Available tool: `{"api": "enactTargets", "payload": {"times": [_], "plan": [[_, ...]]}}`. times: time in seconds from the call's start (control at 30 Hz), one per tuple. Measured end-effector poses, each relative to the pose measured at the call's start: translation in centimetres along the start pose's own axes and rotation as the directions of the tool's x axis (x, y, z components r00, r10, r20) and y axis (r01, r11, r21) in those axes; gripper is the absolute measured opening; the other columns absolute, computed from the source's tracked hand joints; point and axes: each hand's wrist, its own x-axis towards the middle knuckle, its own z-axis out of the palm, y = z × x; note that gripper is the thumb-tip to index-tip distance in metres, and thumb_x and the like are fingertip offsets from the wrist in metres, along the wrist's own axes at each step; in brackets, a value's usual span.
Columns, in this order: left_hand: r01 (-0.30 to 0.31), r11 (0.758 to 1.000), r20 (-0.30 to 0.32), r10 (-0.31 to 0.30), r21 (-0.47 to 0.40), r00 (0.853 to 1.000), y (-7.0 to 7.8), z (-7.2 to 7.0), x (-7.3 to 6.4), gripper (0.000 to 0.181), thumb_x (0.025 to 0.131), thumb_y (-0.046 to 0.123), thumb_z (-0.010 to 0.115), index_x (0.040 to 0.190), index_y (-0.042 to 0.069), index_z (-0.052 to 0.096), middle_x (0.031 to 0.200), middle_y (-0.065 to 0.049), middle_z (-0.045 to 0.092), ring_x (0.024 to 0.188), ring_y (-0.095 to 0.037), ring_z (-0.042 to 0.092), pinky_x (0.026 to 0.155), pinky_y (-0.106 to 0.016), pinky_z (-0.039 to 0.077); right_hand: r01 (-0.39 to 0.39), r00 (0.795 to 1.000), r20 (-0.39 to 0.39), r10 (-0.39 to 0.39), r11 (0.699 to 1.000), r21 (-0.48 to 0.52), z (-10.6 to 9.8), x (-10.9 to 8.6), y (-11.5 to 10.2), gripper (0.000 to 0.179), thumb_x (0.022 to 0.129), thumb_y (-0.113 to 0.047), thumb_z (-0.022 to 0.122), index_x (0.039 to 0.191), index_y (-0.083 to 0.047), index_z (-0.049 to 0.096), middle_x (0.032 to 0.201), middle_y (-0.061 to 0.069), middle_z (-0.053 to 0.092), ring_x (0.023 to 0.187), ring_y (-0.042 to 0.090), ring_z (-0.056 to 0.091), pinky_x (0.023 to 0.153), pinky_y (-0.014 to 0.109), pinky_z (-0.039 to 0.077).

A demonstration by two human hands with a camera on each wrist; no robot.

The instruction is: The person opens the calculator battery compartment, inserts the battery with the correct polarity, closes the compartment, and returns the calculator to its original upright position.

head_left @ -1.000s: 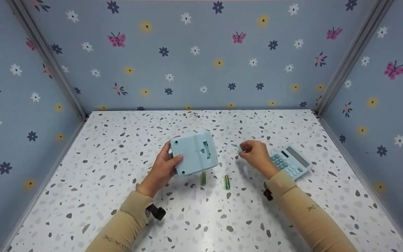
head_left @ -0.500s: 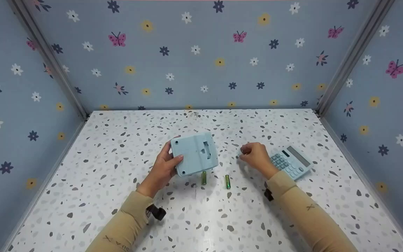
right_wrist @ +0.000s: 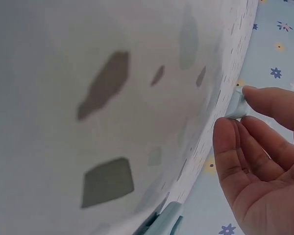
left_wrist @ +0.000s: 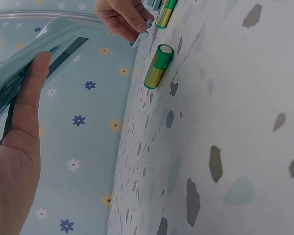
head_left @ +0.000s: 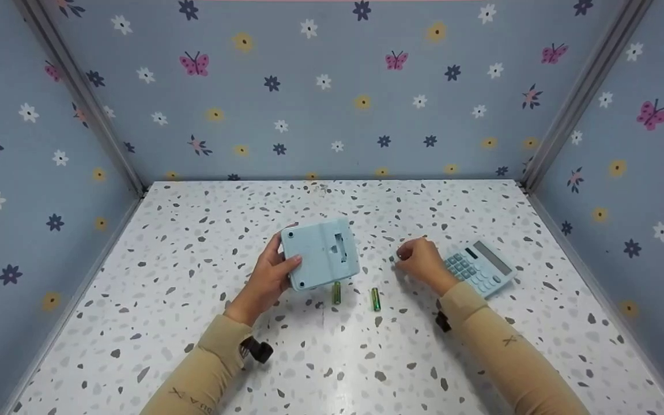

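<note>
My left hand (head_left: 263, 279) grips a light-blue calculator (head_left: 314, 253) by its left edge, thumb across the back. The calculator's underside faces up, its battery slot (head_left: 340, 248) uncovered. To the right, my right hand (head_left: 423, 262) pinches a small light-blue battery cover (right_wrist: 237, 104) between thumb and fingertips, low above the table. Two green-and-gold batteries lie on the table between the hands: the left battery (head_left: 336, 293) just below the held calculator, the right battery (head_left: 376, 300) a little farther right.
A second light-blue calculator (head_left: 485, 268) lies face up beside and partly behind my right hand. The speckled white table (head_left: 240, 207) is bounded by flower-patterned panels at the back (head_left: 332, 98) and both sides.
My right hand has sunk slightly toward the table with the battery cover in its fingers. My left hand holds the calculator in nearly the same place. The batteries lie still.
</note>
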Motion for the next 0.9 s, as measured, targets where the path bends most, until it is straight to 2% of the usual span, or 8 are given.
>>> {"api": "enactTargets", "payload": {"times": [0.23, 0.5, 0.8, 0.9], "plan": [[-0.003, 1.000, 0.003, 0.003, 0.004, 1.000, -0.01, -0.08, -0.03, 0.074, 0.113, 0.009, 0.055, 0.174, 0.023, 0.017, 0.171, -0.018, 0.042, 0.144, -0.032, 0.058, 0.112, -0.051, 0.057, -0.024, 1.000, 0.013, 0.024, 0.999, -0.027, 0.20, -0.10, 0.15, 0.026, 0.093, -0.005, 0.080, 0.117, 0.000, 0.079, 0.107, 0.015, 0.077, 0.094, 0.024, 0.069, 0.085, 0.037, 0.060], [-0.014, 0.999, 0.011, 0.014, 0.029, 1.000, -0.10, -0.21, 0.08, 0.075, 0.113, 0.010, 0.054, 0.175, 0.017, 0.011, 0.170, -0.022, 0.041, 0.139, -0.031, 0.061, 0.106, -0.049, 0.060, -0.016, 1.000, 0.019, 0.017, 0.999, -0.045, 0.26, -0.04, 0.32, 0.029, 0.089, -0.001, 0.078, 0.117, 0.004, 0.078, 0.109, 0.018, 0.075, 0.092, 0.026, 0.070, 0.081, 0.036, 0.061], [0.002, 1.000, -0.011, -0.002, 0.013, 1.000, 0.10, -0.05, -0.06, 0.072, 0.113, 0.009, 0.054, 0.174, 0.024, 0.018, 0.172, -0.017, 0.041, 0.146, -0.035, 0.056, 0.112, -0.053, 0.057, -0.030, 0.999, 0.025, 0.032, 0.996, -0.081, 0.17, -0.03, -0.02, 0.028, 0.089, -0.001, 0.078, 0.116, 0.004, 0.078, 0.108, 0.018, 0.076, 0.091, 0.025, 0.070, 0.081, 0.036, 0.061], [0.001, 1.000, -0.001, -0.001, 0.014, 1.000, 0.04, -0.17, -0.05, 0.075, 0.113, 0.010, 0.054, 0.175, 0.022, 0.015, 0.172, -0.018, 0.040, 0.146, -0.036, 0.056, 0.112, -0.053, 0.057, -0.020, 1.000, 0.020, 0.022, 0.996, -0.086, 0.29, -0.05, -0.01, 0.027, 0.088, 0.000, 0.078, 0.115, 0.005, 0.078, 0.107, 0.019, 0.076, 0.089, 0.025, 0.070, 0.079, 0.035, 0.061]]}}
